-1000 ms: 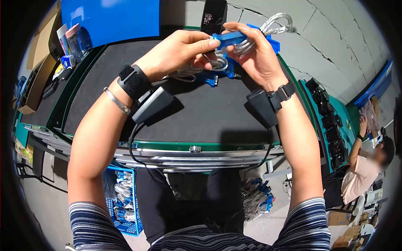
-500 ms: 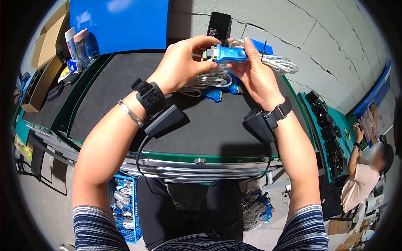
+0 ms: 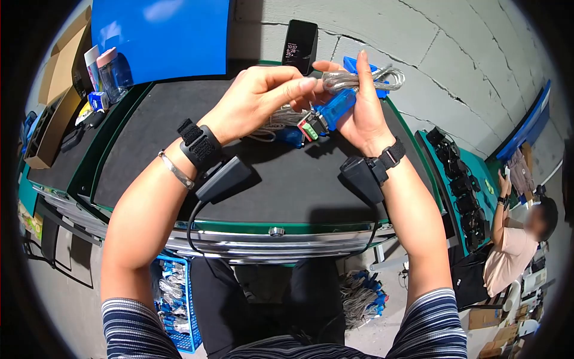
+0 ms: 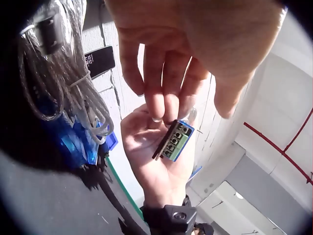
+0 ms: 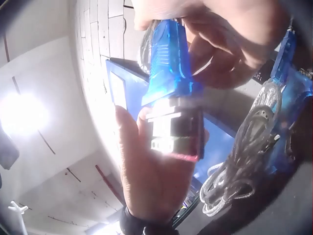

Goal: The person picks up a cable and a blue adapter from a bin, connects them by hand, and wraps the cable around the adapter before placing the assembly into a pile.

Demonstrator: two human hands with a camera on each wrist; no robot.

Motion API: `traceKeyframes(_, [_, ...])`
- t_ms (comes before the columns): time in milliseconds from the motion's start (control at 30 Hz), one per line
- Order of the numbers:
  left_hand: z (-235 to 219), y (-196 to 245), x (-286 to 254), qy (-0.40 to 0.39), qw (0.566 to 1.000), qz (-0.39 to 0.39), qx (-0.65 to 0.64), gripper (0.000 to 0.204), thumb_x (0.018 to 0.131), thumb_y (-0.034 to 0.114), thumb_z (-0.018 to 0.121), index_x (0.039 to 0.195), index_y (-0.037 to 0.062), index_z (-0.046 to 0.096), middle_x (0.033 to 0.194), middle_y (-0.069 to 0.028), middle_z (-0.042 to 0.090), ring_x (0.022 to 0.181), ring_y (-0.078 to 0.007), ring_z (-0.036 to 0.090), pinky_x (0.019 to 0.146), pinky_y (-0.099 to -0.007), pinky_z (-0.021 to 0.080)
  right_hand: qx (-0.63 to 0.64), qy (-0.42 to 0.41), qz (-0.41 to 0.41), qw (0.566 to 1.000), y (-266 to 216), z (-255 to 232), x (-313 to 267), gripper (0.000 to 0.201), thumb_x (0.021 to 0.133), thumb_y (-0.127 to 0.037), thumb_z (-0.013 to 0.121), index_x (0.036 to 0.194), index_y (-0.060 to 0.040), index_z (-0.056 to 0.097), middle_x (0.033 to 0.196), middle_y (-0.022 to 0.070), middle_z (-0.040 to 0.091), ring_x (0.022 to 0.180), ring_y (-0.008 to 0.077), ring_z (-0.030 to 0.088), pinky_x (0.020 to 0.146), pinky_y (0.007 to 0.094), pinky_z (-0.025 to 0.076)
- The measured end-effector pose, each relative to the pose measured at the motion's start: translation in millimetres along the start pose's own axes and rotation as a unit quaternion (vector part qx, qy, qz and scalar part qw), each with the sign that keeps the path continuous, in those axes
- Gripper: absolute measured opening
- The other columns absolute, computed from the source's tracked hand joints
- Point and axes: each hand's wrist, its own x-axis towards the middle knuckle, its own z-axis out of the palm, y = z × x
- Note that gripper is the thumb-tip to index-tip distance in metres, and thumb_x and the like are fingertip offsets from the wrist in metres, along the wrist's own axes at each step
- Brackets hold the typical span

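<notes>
Adapter: we hold a blue adapter (image 3: 335,109) with a green terminal block (image 3: 308,127) at its lower end, raised above the bench (image 3: 149,137) and in front of the phone (image 3: 299,39) that leans on the wall.
Right hand: our right hand (image 3: 359,113) cradles the blue shell in its palm, thumb curled along it; the other fingers (image 3: 361,63) stand fairly straight behind it.
Left hand: our left hand (image 3: 263,96) reaches across to the adapter, fingers extended, their tips close over the terminal end. In the left wrist view they hover just at the terminal block (image 4: 173,141); we cannot tell whether they touch it, and they grip nothing.
Cable: a coil of clear, silvery cable (image 3: 365,78) loops from the top of the adapter, behind our right fingers.
Other coils: more bundled cable (image 3: 275,119) and a blue connector (image 3: 290,136) lie on the bench just beneath the adapter.
Handling: we judge the adapter light and rigid, its smooth plastic shell a little slippery; the cable is springy and will tug at it.
Where to hold: best by the flat sides of the blue shell, we think, not the small screw terminals or the cable root, which look the likeliest to suffer.
</notes>
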Motion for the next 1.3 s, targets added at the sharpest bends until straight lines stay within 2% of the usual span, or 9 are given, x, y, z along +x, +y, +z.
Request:
traceKeyframes(200, [1,-2,0,0.083,0.996,0.012,0.011,0.030,0.096,0.028,0.061,0.105,-0.0004,0.066,0.090,-0.0018,0.066,0.085,-0.0081,0.060,0.080,-0.0247,0.049,-0.009,-0.148,0.041,0.988,4,1,0,0.084,0.088,-0.075,0.038,0.124,-0.0009,0.053,0.086,0.0090,0.067,0.074,0.0179,0.067,0.071,0.0304,0.054])
traceKeyframes(400, [-1,-5,-3,-0.053,0.994,-0.091,0.029,0.034,0.092,0.023,0.066,0.115,-0.0009,0.064,0.098,-0.0040,0.068,0.091,-0.0094,0.061,0.086,-0.0274,0.050,-0.079,-0.164,0.094,0.979,16,2,-1,0.100,0.082,-0.079,0.039,0.136,0.0045,0.042,0.092,0.0090,0.065,0.074,0.0183,0.069,0.072,0.0311,0.057])
traceKeyframes(533, [-3,-7,-2,-0.055,0.996,-0.056,0.048,0.034,0.096,0.024,0.061,0.119,-0.0019,0.062,0.098,-0.0054,0.068,0.089,-0.0088,0.061,0.083,-0.0263,0.050,-0.057,-0.191,0.131,0.971,12,0,-1,0.086,0.091,-0.070,0.038,0.135,0.0038,0.044,0.089,0.0092,0.064,0.071,0.0228,0.069,0.071,0.0344,0.057])
traceKeyframes(667, [-7,-11,0,-0.089,0.984,-0.090,-0.122,0.033,0.100,0.030,0.053,0.105,-0.0007,0.063,0.083,-0.0011,0.062,0.079,-0.0088,0.058,0.080,-0.0245,0.048,0.000,-0.263,0.147,0.954,10,-5,1,0.075,0.096,-0.064,0.033,0.128,0.0030,0.049,0.088,0.0115,0.066,0.070,0.0267,0.070,0.067,0.0342,0.057])
traceKeyframes(800, [-7,-10,-1,-0.091,0.980,-0.106,-0.139,0.032,0.101,0.034,0.051,0.093,0.0036,0.058,0.075,0.0015,0.053,0.074,-0.0088,0.055,0.075,-0.0239,0.046,-0.009,-0.305,0.168,0.937,9,-12,4,0.068,0.099,-0.058,0.032,0.118,0.0034,0.056,0.078,0.0131,0.067,0.070,0.0297,0.070,0.067,0.0347,0.056])
traceKeyframes(833, [-7,-9,-2,-0.088,0.980,-0.106,-0.147,0.032,0.101,0.035,0.051,0.093,0.0039,0.059,0.074,0.0019,0.052,0.072,-0.0085,0.054,0.073,-0.0237,0.045,-0.009,-0.300,0.173,0.938,5,-7,2,0.066,0.100,-0.055,0.032,0.115,0.0033,0.058,0.071,0.0124,0.066,0.069,0.0298,0.070,0.071,0.0366,0.056])
traceKeyframes(1000, [-12,-11,-1,-0.051,0.994,-0.057,-0.077,0.032,0.099,0.033,0.055,0.100,0.0026,0.064,0.082,0.0010,0.062,0.079,-0.0070,0.058,0.074,-0.0222,0.047,-0.044,-0.274,0.121,0.953,8,-10,3,0.055,0.102,-0.047,0.038,0.121,0.0008,0.056,0.096,0.0151,0.068,0.085,0.0274,0.069,0.080,0.0399,0.056])
traceKeyframes(1200, [-33,-25,3,0.115,0.987,-0.065,0.092,0.033,0.097,0.032,0.058,0.113,0.0032,0.065,0.097,-0.0020,0.067,0.091,-0.0104,0.059,0.088,-0.0275,0.048,-0.074,-0.170,0.032,0.982,-8,-16,6,0.051,0.102,-0.044,0.039,0.131,-0.0038,0.053,0.101,0.0167,0.068,0.090,0.0254,0.069,0.085,0.0348,0.056])
traceKeyframes(1300, [-40,-36,1,0.021,0.978,-0.076,0.192,0.035,0.095,0.034,0.061,0.110,0.0018,0.065,0.096,-0.0033,0.067,0.091,-0.0126,0.060,0.086,-0.0281,0.048,-0.077,-0.116,-0.030,0.990,-12,-20,8,0.047,0.103,-0.041,0.040,0.126,-0.0031,0.056,0.104,0.0176,0.067,0.093,0.0251,0.068,0.084,0.0336,0.055])
